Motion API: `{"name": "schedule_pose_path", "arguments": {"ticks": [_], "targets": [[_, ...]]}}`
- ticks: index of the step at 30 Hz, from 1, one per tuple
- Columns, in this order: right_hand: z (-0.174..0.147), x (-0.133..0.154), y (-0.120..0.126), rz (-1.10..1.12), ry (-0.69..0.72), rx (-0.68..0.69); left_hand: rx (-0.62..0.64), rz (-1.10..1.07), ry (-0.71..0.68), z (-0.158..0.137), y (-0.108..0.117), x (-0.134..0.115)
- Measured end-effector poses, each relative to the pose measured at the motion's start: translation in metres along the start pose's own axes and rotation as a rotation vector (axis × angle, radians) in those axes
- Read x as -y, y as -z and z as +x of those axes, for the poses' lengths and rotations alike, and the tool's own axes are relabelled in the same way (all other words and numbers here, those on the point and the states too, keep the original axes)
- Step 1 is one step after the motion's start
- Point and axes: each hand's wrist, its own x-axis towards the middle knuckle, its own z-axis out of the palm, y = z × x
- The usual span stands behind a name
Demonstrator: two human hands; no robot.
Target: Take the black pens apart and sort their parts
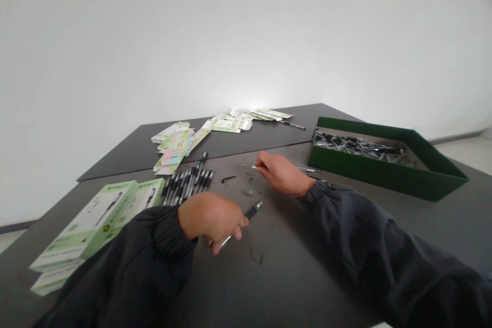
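1. Pen [253,210]: silver conical tip, black grip, clear barrel; above the tabletop [284,266], pinched in the left hand [213,215].
2. Right hand [282,174]: fingertips pinching one pale-tipped piece [253,167], too small to identify.
3. One green box [384,175]; contents too many to count.
4. One black clip [228,179].
5. One pen heap [188,182], over ten pens, beside the left hand.
6. At least three cartons [90,220], at left.

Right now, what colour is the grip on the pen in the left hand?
Black; the pen's grip shows best in the head view.
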Motion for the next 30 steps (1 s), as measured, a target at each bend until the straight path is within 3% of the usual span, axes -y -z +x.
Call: {"name": "schedule_pose_path", "arguments": {"ticks": [5,9,13,21,30], "targets": [[0.0,0.005,0.005,0.01,0.013,-0.049,-0.045,0.118,-0.073,-0.005,-0.011,-0.008],[0.0,0.005,0.005,0.067,0.029,-0.013,-0.022,0.239,0.016,-0.007,-0.021,-0.029],[-0.002,0.003,0.004,0.115,0.025,0.011,-0.189,0.523,0.23,-0.009,-0.039,-0.055],[-0.003,-0.003,0.005,0.092,0.042,0.058,-0.384,0.963,0.29,-0.025,-0.078,-0.115],[-0.002,0.001,0.005,0.049,0.03,-0.012,-0.356,0.993,0.265,-0.028,-0.082,-0.112]]}}
